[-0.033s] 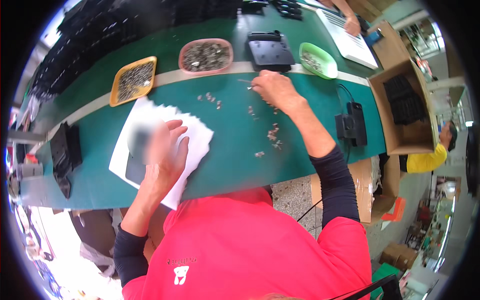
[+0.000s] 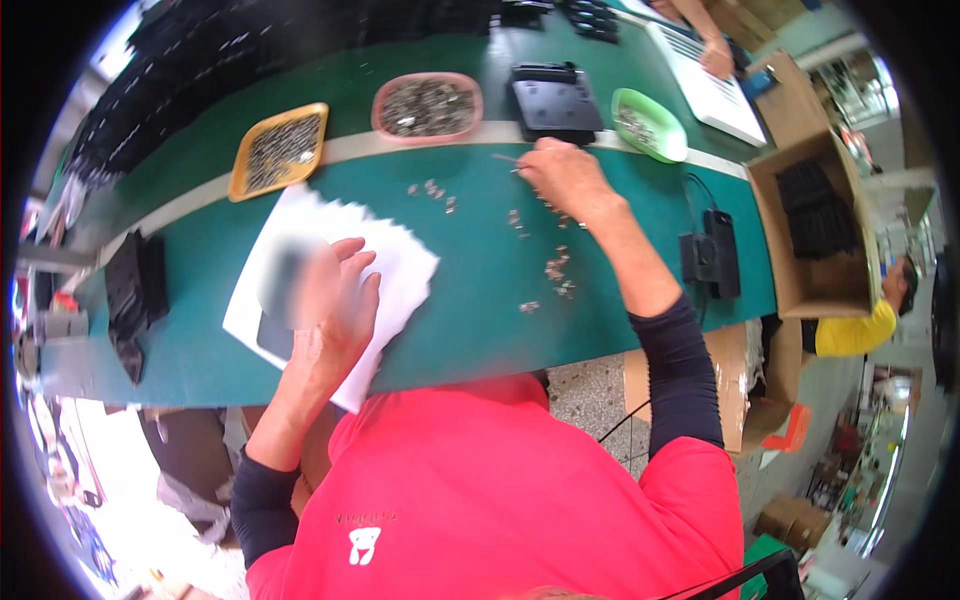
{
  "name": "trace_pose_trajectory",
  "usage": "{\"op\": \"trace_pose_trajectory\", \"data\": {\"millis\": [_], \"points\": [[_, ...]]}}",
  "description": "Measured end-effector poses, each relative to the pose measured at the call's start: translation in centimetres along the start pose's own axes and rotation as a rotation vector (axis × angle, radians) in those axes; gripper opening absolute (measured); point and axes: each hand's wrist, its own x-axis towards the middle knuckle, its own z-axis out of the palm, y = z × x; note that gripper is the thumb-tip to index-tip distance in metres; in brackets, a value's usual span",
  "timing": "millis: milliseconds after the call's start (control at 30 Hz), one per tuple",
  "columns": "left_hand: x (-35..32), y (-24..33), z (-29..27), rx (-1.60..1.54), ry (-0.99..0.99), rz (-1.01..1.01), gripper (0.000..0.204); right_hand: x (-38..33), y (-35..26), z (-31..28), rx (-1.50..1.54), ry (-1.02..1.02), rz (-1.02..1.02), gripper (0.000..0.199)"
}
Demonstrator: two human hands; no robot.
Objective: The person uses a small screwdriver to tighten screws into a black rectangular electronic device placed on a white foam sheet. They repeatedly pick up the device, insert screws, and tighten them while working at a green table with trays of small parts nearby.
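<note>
My left hand (image 2: 338, 320) is over a stack of white sheets with jagged edges (image 2: 395, 270). Its visible fingers and thumb are apart, with nothing seen between them. Beside and partly under it is a dark flat panel (image 2: 275, 335); a blurred patch hides part of both. My right hand (image 2: 570, 180) is closed in a pinch on a thin metal tool (image 2: 505, 157) that points left; its exact kind is too small to tell. Small metal parts (image 2: 557, 268) lie scattered on the green table (image 2: 450, 340) below and left of that hand.
Along the pale strip stand a yellow tray (image 2: 240, 175), a pink tray (image 2: 380, 118) and a green tray (image 2: 675, 135), each holding small metal parts. A black plastic unit (image 2: 557, 105) sits between the last two. Black adapters (image 2: 722, 255) and a cardboard box (image 2: 825, 285) are at right. Another person's hand (image 2: 716, 58) touches a white panel (image 2: 700, 90).
The view has shifted slightly, so the table's things appear a little farther right. Both hands keep nearly the same pose, the right still pinching the thin tool.
</note>
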Motion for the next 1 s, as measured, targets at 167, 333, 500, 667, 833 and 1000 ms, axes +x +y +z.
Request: {"op": "trace_pose_trajectory", "data": {"millis": [167, 333, 500, 667, 833, 1000], "points": [[-4.7, -1.5, -1.9, 0.258, 0.006, -0.184, 0.037, -0.5, 0.6, 0.7, 0.075, 0.130, 0.052, 0.017], [-7.9, -2.9, -1.8, 0.253, -0.044, -0.267, 0.065, 0.2, 0.8, -0.9, 0.130, 0.160, 0.066, 0.015], [-8.1, -2.8, -1.4, 0.290, -0.022, -0.299, 0.070, 0.5, 0.4, -1.7, 0.142, 0.126, 0.094, 0.017], [-7.1, -3.3, -1.1, 0.282, -0.011, -0.333, 0.071, -0.7, -7.2, -3.7, 1.065, -0.245, 0.286, 0.018], [-5.8, -2.2, -2.1, 0.271, -0.035, -0.404, 0.054, 0.0, -11.4, -0.4, 1.410, -0.416, 0.333, 0.015], [-5.4, -0.7, -2.9, 0.080, -0.126, -0.519, 0.040, 0.3, -12.9, 0.0, 1.478, -0.470, 0.408, 0.015]]}}
